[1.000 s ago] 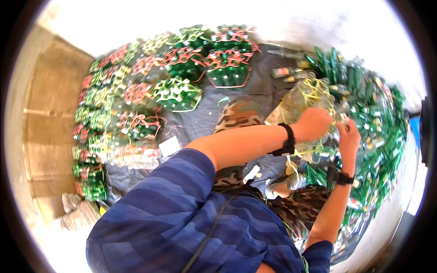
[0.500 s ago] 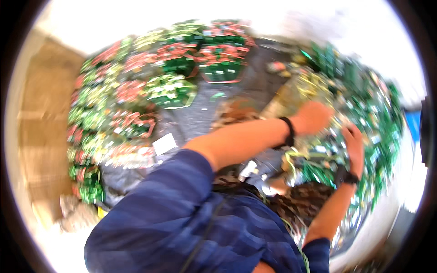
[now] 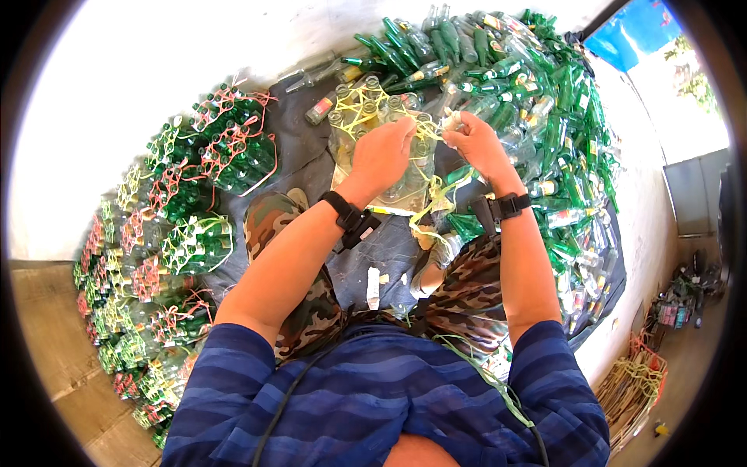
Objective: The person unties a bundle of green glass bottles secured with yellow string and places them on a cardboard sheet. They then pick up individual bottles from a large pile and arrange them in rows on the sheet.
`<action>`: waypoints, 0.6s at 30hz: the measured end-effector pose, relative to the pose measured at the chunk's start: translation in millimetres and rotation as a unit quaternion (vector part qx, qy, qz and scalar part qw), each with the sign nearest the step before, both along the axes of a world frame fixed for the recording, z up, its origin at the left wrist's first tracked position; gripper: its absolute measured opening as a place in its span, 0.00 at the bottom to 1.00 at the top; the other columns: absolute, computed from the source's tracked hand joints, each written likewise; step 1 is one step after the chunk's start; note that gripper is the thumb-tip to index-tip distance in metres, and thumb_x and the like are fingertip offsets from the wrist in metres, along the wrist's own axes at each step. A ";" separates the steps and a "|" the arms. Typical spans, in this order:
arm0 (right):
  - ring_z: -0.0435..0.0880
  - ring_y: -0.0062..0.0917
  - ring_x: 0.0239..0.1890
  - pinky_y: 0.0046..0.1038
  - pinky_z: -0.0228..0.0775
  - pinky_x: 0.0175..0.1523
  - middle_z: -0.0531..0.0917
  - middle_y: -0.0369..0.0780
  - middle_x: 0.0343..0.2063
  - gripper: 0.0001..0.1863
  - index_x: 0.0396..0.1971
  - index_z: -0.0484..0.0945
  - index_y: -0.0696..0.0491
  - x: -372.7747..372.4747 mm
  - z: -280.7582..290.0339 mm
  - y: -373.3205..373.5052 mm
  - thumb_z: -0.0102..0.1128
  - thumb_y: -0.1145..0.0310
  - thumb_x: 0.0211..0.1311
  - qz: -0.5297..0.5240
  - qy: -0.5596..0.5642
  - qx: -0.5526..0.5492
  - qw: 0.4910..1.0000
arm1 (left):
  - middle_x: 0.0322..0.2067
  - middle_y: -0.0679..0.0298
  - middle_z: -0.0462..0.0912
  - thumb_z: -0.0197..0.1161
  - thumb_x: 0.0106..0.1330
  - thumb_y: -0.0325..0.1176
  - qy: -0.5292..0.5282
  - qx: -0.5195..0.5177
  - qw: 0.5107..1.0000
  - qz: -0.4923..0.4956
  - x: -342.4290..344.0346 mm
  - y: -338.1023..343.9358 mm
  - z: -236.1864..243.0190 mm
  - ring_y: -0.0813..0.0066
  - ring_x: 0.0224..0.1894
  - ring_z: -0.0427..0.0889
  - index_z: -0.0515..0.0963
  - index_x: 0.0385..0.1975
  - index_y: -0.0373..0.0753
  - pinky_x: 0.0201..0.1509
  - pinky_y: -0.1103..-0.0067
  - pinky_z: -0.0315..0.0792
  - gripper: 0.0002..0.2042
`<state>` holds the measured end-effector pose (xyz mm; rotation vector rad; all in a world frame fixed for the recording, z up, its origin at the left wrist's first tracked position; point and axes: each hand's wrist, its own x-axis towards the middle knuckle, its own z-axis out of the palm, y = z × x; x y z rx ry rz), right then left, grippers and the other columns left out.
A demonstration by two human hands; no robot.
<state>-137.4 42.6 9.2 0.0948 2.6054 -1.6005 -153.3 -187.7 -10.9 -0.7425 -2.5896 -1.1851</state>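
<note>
Centrally, left hand and right hand pinch yellow strap, fingers partly hidden; bottle labels are illegible.

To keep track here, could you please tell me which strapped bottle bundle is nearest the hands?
The clear-glass bottle bundle laced with yellow strapping, by the left hand; the other strapped bundles stand farther left.

Head-worn wide fisheye view, facing down over the chest, fingers near
</note>
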 end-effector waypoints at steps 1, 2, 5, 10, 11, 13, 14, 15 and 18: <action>0.76 0.16 0.30 0.23 0.67 0.37 0.82 0.32 0.28 0.11 0.41 0.82 0.56 0.3 1.8 -0.2 0.66 0.63 0.68 0.001 -0.009 -0.012 1.000 | 0.33 0.52 0.84 0.57 0.74 0.35 -0.006 0.000 1.000 -0.007 -0.8 -0.8 -0.5 0.45 0.37 0.83 0.77 0.39 0.41 0.39 0.58 0.75 0.05; 0.76 0.16 0.30 0.23 0.67 0.38 0.82 0.32 0.28 0.12 0.41 0.81 0.56 0.2 5.3 1.2 0.66 0.62 0.68 0.001 -0.017 -0.024 1.000 | 0.33 0.53 0.85 0.57 0.74 0.35 -0.013 0.000 1.000 -0.014 -2.1 -1.7 -1.1 0.46 0.38 0.84 0.78 0.40 0.41 0.39 0.59 0.76 0.06; 0.70 0.12 0.26 0.20 0.60 0.31 0.79 0.30 0.27 0.14 0.41 0.82 0.53 1.9 18.0 7.6 0.65 0.56 0.71 0.022 -0.077 -0.075 0.994 | 0.35 0.53 0.86 0.57 0.74 0.33 -0.015 0.001 0.999 -0.030 -3.4 -3.8 -5.3 0.48 0.39 0.85 0.80 0.42 0.42 0.42 0.61 0.77 0.06; 0.62 0.08 0.22 0.17 0.50 0.26 0.75 0.25 0.25 0.14 0.44 0.84 0.51 5.2 26.3 38.3 0.65 0.55 0.71 0.028 -0.114 -0.105 0.988 | 0.36 0.54 0.86 0.58 0.73 0.31 0.013 -0.014 0.999 -0.046 -6.4 -2.8 -7.6 0.49 0.41 0.85 0.83 0.42 0.41 0.44 0.63 0.78 0.07; 0.62 0.08 0.22 0.17 0.50 0.26 0.75 0.25 0.25 0.14 0.44 0.84 0.51 5.1 27.1 41.7 0.66 0.56 0.71 0.035 -0.112 -0.107 0.987 | 0.36 0.54 0.86 0.58 0.72 0.30 0.022 -0.017 0.998 -0.047 -6.8 -3.0 -9.2 0.49 0.41 0.85 0.84 0.42 0.41 0.44 0.63 0.78 0.07; 0.63 0.08 0.23 0.17 0.50 0.27 0.74 0.24 0.25 0.13 0.44 0.86 0.51 6.6 30.4 42.6 0.66 0.59 0.69 0.020 -0.108 -0.106 0.988 | 0.35 0.54 0.86 0.59 0.71 0.30 0.031 -0.031 0.998 -0.048 -6.9 -1.7 -7.9 0.49 0.41 0.85 0.84 0.41 0.41 0.44 0.63 0.78 0.07; 0.64 0.09 0.23 0.18 0.52 0.27 0.75 0.24 0.25 0.12 0.43 0.86 0.52 7.6 33.3 43.0 0.66 0.60 0.68 0.020 -0.109 -0.105 0.988 | 0.35 0.54 0.86 0.59 0.71 0.29 0.031 -0.043 0.997 -0.048 -6.5 -1.5 -7.4 0.49 0.41 0.84 0.85 0.41 0.40 0.44 0.62 0.78 0.07; 0.66 0.10 0.24 0.19 0.55 0.28 0.76 0.24 0.25 0.12 0.42 0.86 0.53 8.4 35.2 41.9 0.66 0.60 0.68 0.021 -0.110 -0.104 0.988 | 0.35 0.55 0.86 0.59 0.71 0.29 0.030 -0.055 0.997 -0.046 -5.9 -1.7 -6.7 0.49 0.40 0.84 0.85 0.41 0.40 0.44 0.62 0.78 0.07; 0.72 0.15 0.26 0.24 0.64 0.32 0.79 0.28 0.26 0.13 0.39 0.86 0.57 5.6 23.4 41.8 0.67 0.61 0.65 0.035 -0.039 -0.041 0.998 | 0.35 0.54 0.85 0.59 0.71 0.29 0.036 -0.057 0.996 -0.052 -6.0 -0.9 -4.1 0.49 0.40 0.84 0.85 0.41 0.40 0.44 0.61 0.77 0.08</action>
